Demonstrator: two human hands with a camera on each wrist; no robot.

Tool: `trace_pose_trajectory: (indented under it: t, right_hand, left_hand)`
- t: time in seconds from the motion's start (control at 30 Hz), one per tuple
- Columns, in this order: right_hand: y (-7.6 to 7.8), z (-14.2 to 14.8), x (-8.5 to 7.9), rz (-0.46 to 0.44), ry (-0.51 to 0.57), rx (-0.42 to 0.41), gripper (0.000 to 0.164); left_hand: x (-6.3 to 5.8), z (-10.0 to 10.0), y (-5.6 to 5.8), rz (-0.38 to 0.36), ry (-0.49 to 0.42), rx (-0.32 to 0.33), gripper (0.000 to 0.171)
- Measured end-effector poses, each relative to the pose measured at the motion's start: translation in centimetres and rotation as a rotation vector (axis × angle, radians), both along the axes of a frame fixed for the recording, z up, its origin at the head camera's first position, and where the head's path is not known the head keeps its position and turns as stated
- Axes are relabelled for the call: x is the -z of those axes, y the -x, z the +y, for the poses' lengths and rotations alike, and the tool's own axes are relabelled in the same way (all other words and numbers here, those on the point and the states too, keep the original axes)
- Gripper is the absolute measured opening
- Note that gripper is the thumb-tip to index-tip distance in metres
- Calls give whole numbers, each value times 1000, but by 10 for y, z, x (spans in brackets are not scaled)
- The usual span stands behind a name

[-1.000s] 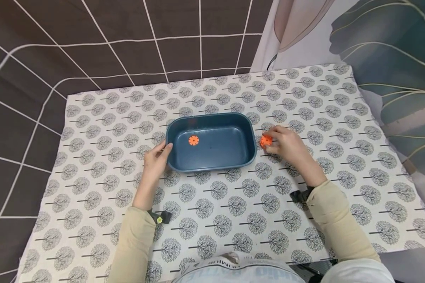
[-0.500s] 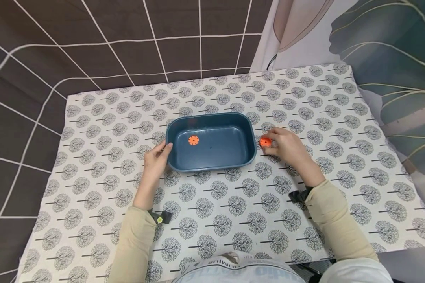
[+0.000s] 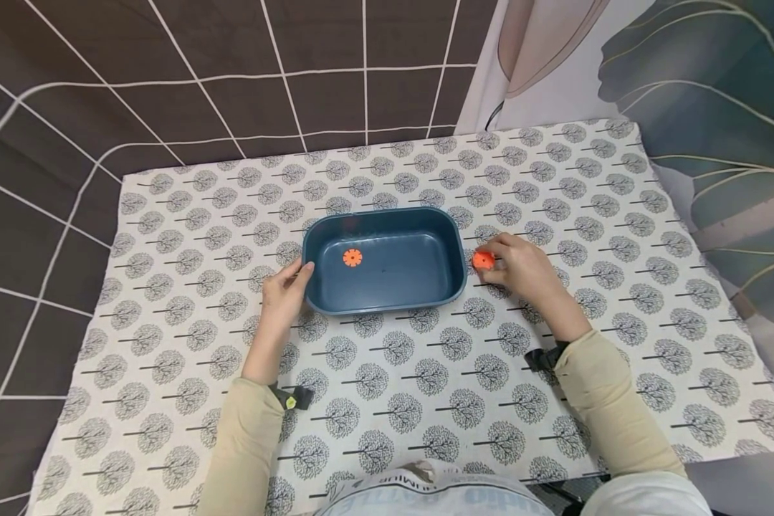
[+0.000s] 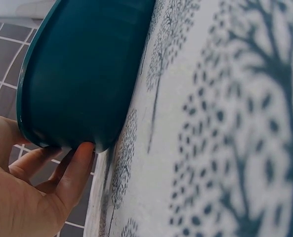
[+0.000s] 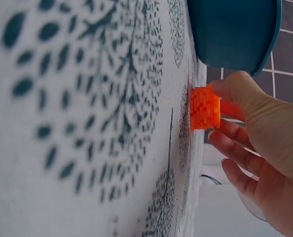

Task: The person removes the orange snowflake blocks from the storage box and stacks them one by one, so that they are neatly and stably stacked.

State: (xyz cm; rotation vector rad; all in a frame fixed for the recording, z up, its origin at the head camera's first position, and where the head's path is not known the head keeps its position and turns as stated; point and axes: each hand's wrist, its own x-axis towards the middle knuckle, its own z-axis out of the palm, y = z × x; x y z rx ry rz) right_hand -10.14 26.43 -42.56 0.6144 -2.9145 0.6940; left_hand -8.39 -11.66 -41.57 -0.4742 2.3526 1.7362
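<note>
A dark blue-green plastic basin (image 3: 387, 276) stands on the table. One orange notched disc (image 3: 352, 258) lies flat inside it, toward the left. My left hand (image 3: 282, 294) holds the basin's left end, its fingertips against the outer end wall (image 4: 82, 98) in the left wrist view. Just right of the basin, a stack of orange notched discs (image 3: 483, 260) is on the cloth. My right hand (image 3: 522, 265) grips this stack between thumb and fingers. Seen from the right wrist, several layers of the stack (image 5: 204, 108) show, upright on the cloth.
A white cloth (image 3: 387, 401) printed with grey trees covers the table. Dark curtain fabric with white grid lines (image 3: 322, 79) hangs behind and at the left. Patterned fabric (image 3: 716, 129) hangs at the right.
The right hand has shifted very slightly, and the disc stack in it has turned a little, its top now more level. The left hand and basin have stayed in place.
</note>
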Motion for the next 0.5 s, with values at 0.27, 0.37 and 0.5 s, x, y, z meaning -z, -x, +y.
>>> trace_pose_trajectory:
  t: [0.27,0.37,0.5]
  right_hand:
    - [1,2,0,8,-10,2,48]
    - [1,3,-3,40,-4,6,47]
    - [2,2,-8,88,5,10,47]
  left_hand:
    - [1,0,0,2,-9,0,47]
    - [1,0,0,0,-10,-2,46]
    - [-1,0,0,-13,-11,-4,46]
